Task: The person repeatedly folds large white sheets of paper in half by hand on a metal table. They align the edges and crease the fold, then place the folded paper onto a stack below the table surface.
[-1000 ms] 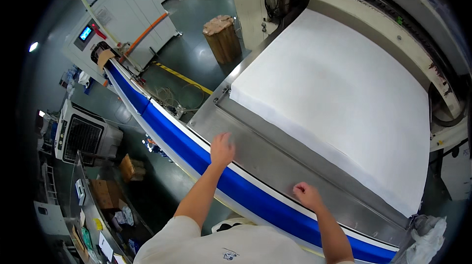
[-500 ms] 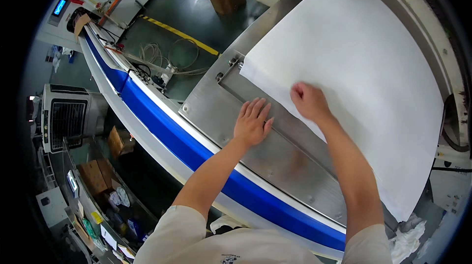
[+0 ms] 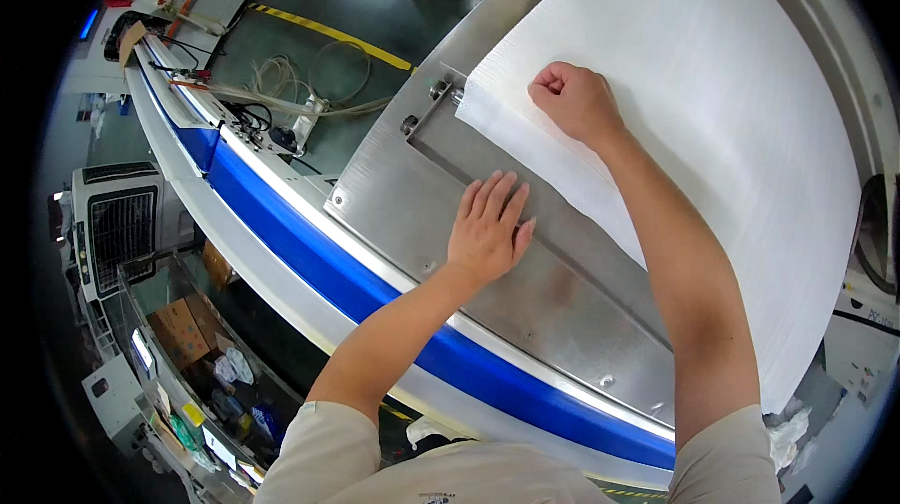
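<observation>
A wide white sheet of textured material (image 3: 712,120) lies across a steel machine table (image 3: 553,298). My right hand (image 3: 574,99) is closed into a fist and rests on the sheet near its front left corner. Whether it pinches the material I cannot tell. My left hand (image 3: 487,227) lies flat, fingers spread, on the bare steel plate just in front of the sheet's edge. A slot with bolts (image 3: 433,101) sits at the plate's left end, beside the sheet corner.
A blue and white rail (image 3: 309,251) curves along the table's near edge. Cables and hoses (image 3: 300,91) lie on the dark floor to the left, with a yellow striped line (image 3: 328,30). Cardboard boxes (image 3: 178,330) and a grilled unit (image 3: 117,227) stand lower left.
I have leaned further over the table. My right hand went from the near rail up onto the sheet and closed into a fist. My left hand moved forward onto the steel plate.
</observation>
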{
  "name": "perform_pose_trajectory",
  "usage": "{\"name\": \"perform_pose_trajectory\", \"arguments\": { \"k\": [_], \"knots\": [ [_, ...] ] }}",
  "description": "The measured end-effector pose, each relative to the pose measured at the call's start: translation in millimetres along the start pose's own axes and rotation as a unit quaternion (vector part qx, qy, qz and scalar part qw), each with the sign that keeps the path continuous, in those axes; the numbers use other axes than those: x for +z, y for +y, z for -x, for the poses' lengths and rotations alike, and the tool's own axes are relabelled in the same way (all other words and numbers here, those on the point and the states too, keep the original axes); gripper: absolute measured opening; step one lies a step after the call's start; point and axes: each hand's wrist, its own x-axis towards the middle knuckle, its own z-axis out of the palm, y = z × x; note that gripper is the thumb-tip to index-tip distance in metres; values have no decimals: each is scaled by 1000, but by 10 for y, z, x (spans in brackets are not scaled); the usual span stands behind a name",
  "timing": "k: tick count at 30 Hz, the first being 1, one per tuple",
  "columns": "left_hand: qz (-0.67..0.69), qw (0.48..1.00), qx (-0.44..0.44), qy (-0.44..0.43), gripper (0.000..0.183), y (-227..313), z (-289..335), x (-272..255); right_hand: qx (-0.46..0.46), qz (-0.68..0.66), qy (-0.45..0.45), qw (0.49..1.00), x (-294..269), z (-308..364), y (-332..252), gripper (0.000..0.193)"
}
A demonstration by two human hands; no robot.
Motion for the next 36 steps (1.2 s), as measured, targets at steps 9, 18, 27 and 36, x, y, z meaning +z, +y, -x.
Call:
{"name": "perform_pose_trajectory", "arguments": {
  "k": [9,18,27,36],
  "knots": [
    [48,998,-3,45,43,-160,-142,-97,-24,16,36,999,27,7,34,13],
    [-109,979,97,141,48,-601,-1045,-241,-30,43,59,997,76,-1,103,13],
    [-159,959,236,-11,38,-646,-1203,-599,-56,30,83,995,-98,859,-27,21],
    [-279,918,193,-203,42,-267,-1296,-845,236,306,137,912,-1367,3572,1363,38]
  ]
}}
